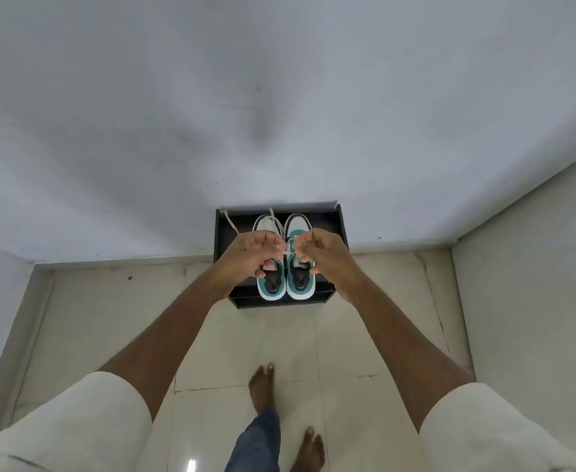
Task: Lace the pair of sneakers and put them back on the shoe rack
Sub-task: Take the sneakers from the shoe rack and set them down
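Note:
Two white-and-teal sneakers stand side by side on top of a low black shoe rack (225,240) against the wall, toes pointing to the wall. The left sneaker (270,287) and the right sneaker (301,284) are partly covered by my hands. My left hand (245,255) and my right hand (324,255) are raised just above the shoes, fingers curled, each pinching a white lace (288,248) stretched between them. A loose white lace end (229,221) lies across the rack's left side.
The rack stands on a pale tiled floor (348,335) against a grey-white wall (280,97). A side wall closes in at the right. My bare feet (262,383) are on the tiles below the rack.

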